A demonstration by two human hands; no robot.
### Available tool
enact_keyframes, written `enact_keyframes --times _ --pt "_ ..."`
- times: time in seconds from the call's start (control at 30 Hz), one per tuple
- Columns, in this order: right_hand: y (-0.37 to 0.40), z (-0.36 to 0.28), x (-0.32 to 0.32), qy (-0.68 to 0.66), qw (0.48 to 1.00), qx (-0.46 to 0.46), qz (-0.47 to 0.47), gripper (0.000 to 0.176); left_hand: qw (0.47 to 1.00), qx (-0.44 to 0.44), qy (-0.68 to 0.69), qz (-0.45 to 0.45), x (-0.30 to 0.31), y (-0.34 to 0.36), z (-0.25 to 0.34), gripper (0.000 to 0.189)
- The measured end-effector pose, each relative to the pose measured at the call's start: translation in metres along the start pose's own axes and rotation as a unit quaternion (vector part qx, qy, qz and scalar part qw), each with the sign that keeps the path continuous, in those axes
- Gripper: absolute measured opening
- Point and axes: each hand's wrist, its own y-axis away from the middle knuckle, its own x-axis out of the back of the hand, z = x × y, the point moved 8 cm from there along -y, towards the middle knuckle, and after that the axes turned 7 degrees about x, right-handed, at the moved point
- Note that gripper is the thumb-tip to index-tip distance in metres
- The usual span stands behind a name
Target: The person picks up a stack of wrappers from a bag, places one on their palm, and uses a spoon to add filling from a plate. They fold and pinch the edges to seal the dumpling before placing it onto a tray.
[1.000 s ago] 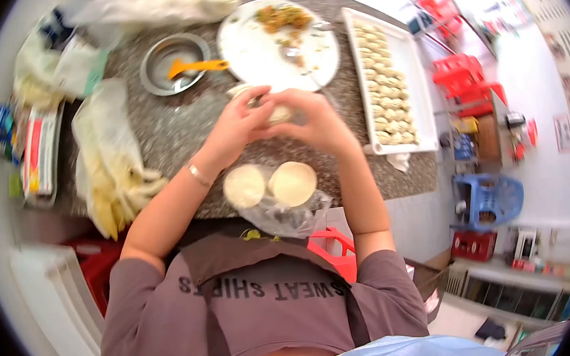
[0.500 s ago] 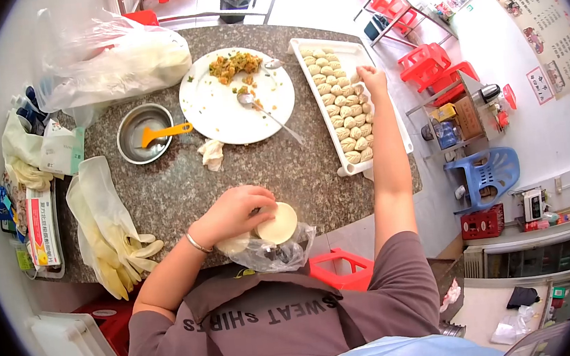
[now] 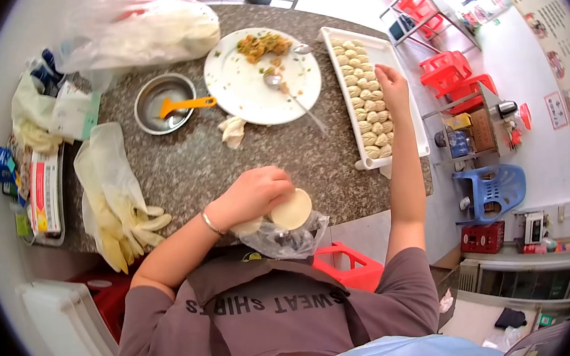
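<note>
Two pale, round wrappers (image 3: 291, 210) lay side by side at the near edge of the table (image 3: 188, 168), on a crumpled clear bag (image 3: 282, 247); being round, they gave us no long axis to line up with. Our left hand (image 3: 257, 193) was much the nearer: its fingers were curled close together at the upper edge of the right-hand wrapper, which lay from them toward our body, while the other was partly hidden below the palm. We could not tell whether those fingers had pinched an edge. Our right hand (image 3: 394, 86) was well apart, ahead and to the right, over the tray (image 3: 420, 122), whose long axis ran away from us with its far end leaning left. Its fingers were bunched beside the rows of dumplings (image 3: 366, 126), though we could not tell whether they held one. Left of the tray, a spoon (image 3: 308, 115) slanted off the plate (image 3: 234, 87) toward us. Farther left, beyond a scrap of dough (image 3: 232, 132), a scraper (image 3: 190, 104) leaned in the bowl (image 3: 139, 118), and gloves (image 3: 112, 194) lay nearer our left forearm.
</note>
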Motion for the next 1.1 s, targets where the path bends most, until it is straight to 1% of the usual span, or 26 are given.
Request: enact_keyframes --times 0.07,0.1,0.13,0.17,0.23,0.27,0.33,0.37,0.4,0.43,0.47,0.5,0.53,0.57,0.6,0.63,0.67,0.7,0.73,0.77,0.83,0.9,0.97,1.03,1.07,1.1 --pt "0.041 -0.057 -0.036 -0.003 0.993 0.049 -0.105 0.03 1.0 0.004 -0.028 0.0 -0.003 -0.001 -0.001 0.011" --pt "0.064 -0.08 -0.054 -0.004 0.983 0.035 -0.182 0.03 0.998 -0.002 -0.057 -0.004 -0.005 0.0 0.0 0.011" --pt "0.087 -0.112 -0.067 0.036 0.968 0.021 -0.245 0.033 0.998 0.004 -0.057 -0.003 -0.006 0.0 0.0 0.011" --pt "0.105 -0.115 -0.083 0.024 0.962 0.012 -0.273 0.039 0.997 -0.002 -0.077 -0.003 -0.007 0.0 0.001 0.011" --pt "0.124 -0.135 -0.092 0.068 0.962 0.101 -0.243 0.045 0.995 -0.005 -0.098 0.002 -0.008 0.001 0.002 0.012" --pt "0.127 -0.135 -0.097 0.067 0.962 0.105 -0.245 0.045 0.994 -0.016 -0.107 -0.005 -0.01 0.002 0.004 0.014" --pt "0.129 -0.132 -0.102 0.059 0.967 0.08 -0.235 0.049 0.993 -0.027 -0.118 -0.009 -0.01 0.001 0.008 0.015" --pt "0.129 -0.133 -0.104 0.06 0.967 0.083 -0.235 0.049 0.995 -0.054 -0.083 -0.005 -0.007 0.001 0.014 0.015" --pt "0.127 -0.133 -0.108 0.048 0.968 0.062 -0.239 0.045 0.995 -0.082 -0.048 -0.001 -0.003 0.001 0.021 0.014" --pt "0.125 -0.132 -0.111 0.036 0.969 0.04 -0.242 0.041 0.995 -0.084 -0.049 0.001 0.0 0.001 0.025 0.014" --pt "0.12 -0.133 -0.115 0.037 0.969 0.04 -0.241 0.041 0.996 -0.055 0.064 -0.022 0.002 -0.001 0.025 0.012" --pt "0.113 -0.139 -0.118 0.051 0.97 0.075 -0.225 0.035 0.983 -0.025 0.177 -0.046 0.002 -0.001 0.025 0.009" --pt "0.107 -0.146 -0.12 0.066 0.97 0.109 -0.209 0.029 0.983 -0.026 0.178 -0.047 0.004 0.0 0.029 0.009" --pt "0.101 -0.149 -0.122 0.066 0.97 0.111 -0.207 0.029 0.965 0.048 0.253 -0.054 0.005 0.0 0.02 0.008" --pt "0.089 -0.158 -0.117 0.066 0.977 0.119 -0.164 0.026 0.936 0.12 0.324 -0.06 0.005 0.0 0.009 0.007" --pt "0.079 -0.164 -0.113 0.065 0.982 0.125 -0.122 0.023 0.937 0.119 0.323 -0.058 0.001 0.0 0.001 0.007" --pt "0.065 -0.156 -0.115 0.067 0.987 0.105 -0.104 0.023 0.912 0.157 0.379 -0.012 -0.005 0.001 -0.022 0.009" --pt "0.055 -0.152 -0.12 0.068 0.987 0.103 -0.104 0.023 0.879 0.194 0.434 0.033 -0.006 0.004 -0.039 0.011" --pt "0.045 -0.144 -0.122 0.047 0.992 0.081 -0.084 0.023 0.816 0.269 0.511 0.026 -0.01 0.008 -0.05 0.016" --pt "0.038 -0.137 -0.123 0.027 0.996 0.061 -0.065 0.023 0.815 0.269 0.512 0.026 -0.007 0.006 -0.049 0.016" --pt "0.04 -0.119 -0.133 0.043 0.993 0.06 -0.088 0.022 0.703 0.324 0.626 0.094 -0.002 0.012 -0.06 0.022" --pt "0.055 -0.115 -0.144 0.105 0.979 0.138 -0.11 0.022 0.685 0.326 0.642 0.11 0.004 0.013 -0.062 0.024" --pt "0.077 -0.119 -0.136 0.102 0.977 0.146 -0.116 0.022 0.665 0.318 0.668 0.104 0.001 0.013 -0.069 0.025" --pt "0.095 -0.122 -0.12 0.074 0.984 0.055 -0.149 0.022 0.641 0.312 0.693 0.106 -0.003 0.014 -0.076 0.024" --pt "0.101 -0.124 -0.113 0.076 0.984 0.056 -0.154 0.022 0.62 0.299 0.717 0.113 -0.005 0.014 -0.078 0.025" --pt "0.107 -0.12 -0.106 0.003 0.988 0.018 -0.152 0.023 0.598 0.285 0.74 0.118 -0.005 0.013 -0.078 0.025"
